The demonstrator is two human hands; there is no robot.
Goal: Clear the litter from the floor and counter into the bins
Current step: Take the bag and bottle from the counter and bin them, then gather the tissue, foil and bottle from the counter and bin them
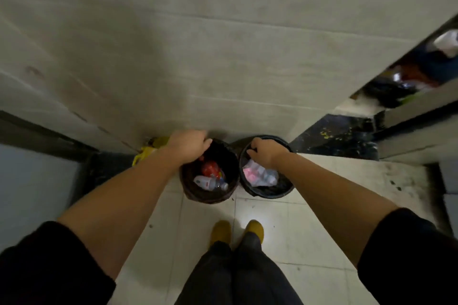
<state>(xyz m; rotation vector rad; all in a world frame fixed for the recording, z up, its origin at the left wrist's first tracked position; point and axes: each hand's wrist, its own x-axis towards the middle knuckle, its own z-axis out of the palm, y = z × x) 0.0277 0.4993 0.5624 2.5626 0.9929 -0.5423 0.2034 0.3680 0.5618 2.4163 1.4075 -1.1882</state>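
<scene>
A person stands over two small round bins on a pale tiled floor, both set against the foot of a grey wall. The left hand curls over the far rim of the left bin, fingers bent and pressed together on the edge. The right hand does the same on the right bin, just beside the first; its fingers hook inward over the rim, gripping it as far as can be seen.

The risk, judged from here: if both bins are lifted or dragged by one edge each, they could tip and spill their loads back onto the floor. The bin liners look loose and might slip off the rims under the pull. The two bins nearly touch and could knock together.

The left bin is dark brown with a black liner, holding a red wrapper and a clear plastic bottle lying on its side. The right bin is black and holds crumpled pink and white plastic. Both look under half full.

A yellow thing, possibly litter, lies on the floor just left of the left bin, against the wall. Well right of the right bin and beyond it, a dim opening shows a heap of bags and clutter, too blurred to name. The person's yellow shoes stand just near of the bins
</scene>
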